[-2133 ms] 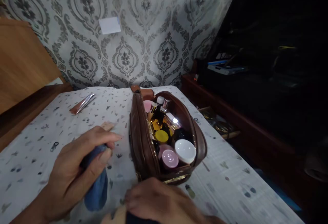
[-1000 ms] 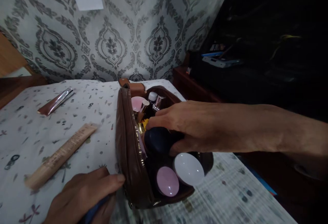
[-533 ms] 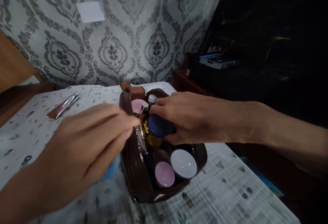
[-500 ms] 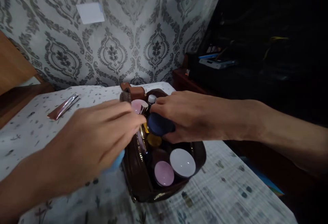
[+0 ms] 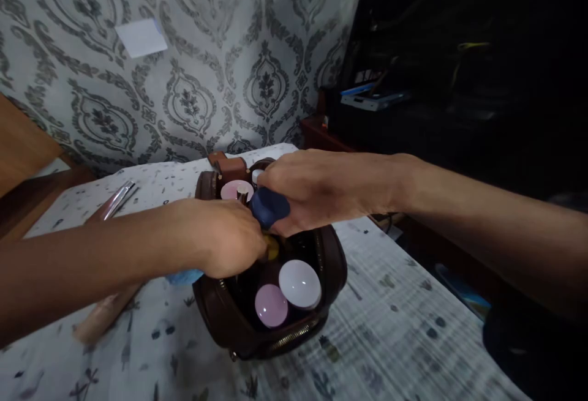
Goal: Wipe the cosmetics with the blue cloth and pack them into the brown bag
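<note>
A dark brown zip bag (image 5: pixel 211 312) stands unzipped on the patterned cloth, with cosmetics inside. My right hand (image 5: pixel 307 187) grips a rounded dark blue object (image 5: pixel 270 207) between thumb and fingers at the bag's far half. My left hand (image 5: pixel 232 239) reaches down over the bag's left rim; its fingertips are hidden inside, close to a yellow item (image 5: pixel 272 247). A slim tube with a shiny gold end (image 5: pixel 242 192) rises just behind that hand. Near the front of the bag lie a white round lid (image 5: pixel 300 283) and a pink round lid (image 5: pixel 271 305). Another pink lid (image 5: pixel 234 189) and a white cap (image 5: pixel 257 176) sit at the back.
A metallic pink tube (image 5: pixel 117 201) lies on the cloth (image 5: pixel 381 340) at the left. Beneath my left forearm are a beige tube (image 5: pixel 103 318) and a blue item (image 5: pixel 184 277). A brown leather strap (image 5: pixel 231 167) lies behind the bag. Patterned wallpaper (image 5: pixel 188 98) covers the wall.
My left hand has moved right and down into the bag, uncovering the beige tube on the cloth. My right hand still grips the dark blue object. The view has shifted slightly.
</note>
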{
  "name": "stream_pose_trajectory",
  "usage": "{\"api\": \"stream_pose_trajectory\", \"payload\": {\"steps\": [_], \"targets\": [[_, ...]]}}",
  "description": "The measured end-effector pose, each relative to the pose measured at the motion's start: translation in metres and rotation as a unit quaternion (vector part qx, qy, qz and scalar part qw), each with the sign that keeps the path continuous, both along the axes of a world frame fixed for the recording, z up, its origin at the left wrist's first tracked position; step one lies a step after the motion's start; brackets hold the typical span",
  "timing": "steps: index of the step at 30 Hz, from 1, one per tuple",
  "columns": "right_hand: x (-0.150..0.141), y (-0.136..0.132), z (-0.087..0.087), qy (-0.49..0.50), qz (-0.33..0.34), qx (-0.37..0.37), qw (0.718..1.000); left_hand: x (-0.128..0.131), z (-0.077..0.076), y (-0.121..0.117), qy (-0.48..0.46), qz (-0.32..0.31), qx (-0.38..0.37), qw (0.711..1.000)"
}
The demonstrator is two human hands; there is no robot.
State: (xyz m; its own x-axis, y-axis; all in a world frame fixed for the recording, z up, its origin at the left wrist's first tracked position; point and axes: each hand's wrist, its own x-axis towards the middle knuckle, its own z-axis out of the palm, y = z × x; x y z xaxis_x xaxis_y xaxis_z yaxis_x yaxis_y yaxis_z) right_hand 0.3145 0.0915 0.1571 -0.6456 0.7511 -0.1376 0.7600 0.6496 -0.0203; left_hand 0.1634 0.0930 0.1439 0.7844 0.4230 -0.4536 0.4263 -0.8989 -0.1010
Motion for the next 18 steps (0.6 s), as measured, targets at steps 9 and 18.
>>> {"api": "stream_pose_trajectory", "payload": {"steps": [9,18], "targets": [[0.003,0.001,0.000,0.002,0.006,0.001,1.000,0.018,0.002,-0.006,0.189,-0.052,-0.038,0.980],[0.006,0.003,0.001,0.002,0.007,-0.017,1.000,0.023,0.001,-0.015,0.183,-0.074,0.036,0.980]]}}
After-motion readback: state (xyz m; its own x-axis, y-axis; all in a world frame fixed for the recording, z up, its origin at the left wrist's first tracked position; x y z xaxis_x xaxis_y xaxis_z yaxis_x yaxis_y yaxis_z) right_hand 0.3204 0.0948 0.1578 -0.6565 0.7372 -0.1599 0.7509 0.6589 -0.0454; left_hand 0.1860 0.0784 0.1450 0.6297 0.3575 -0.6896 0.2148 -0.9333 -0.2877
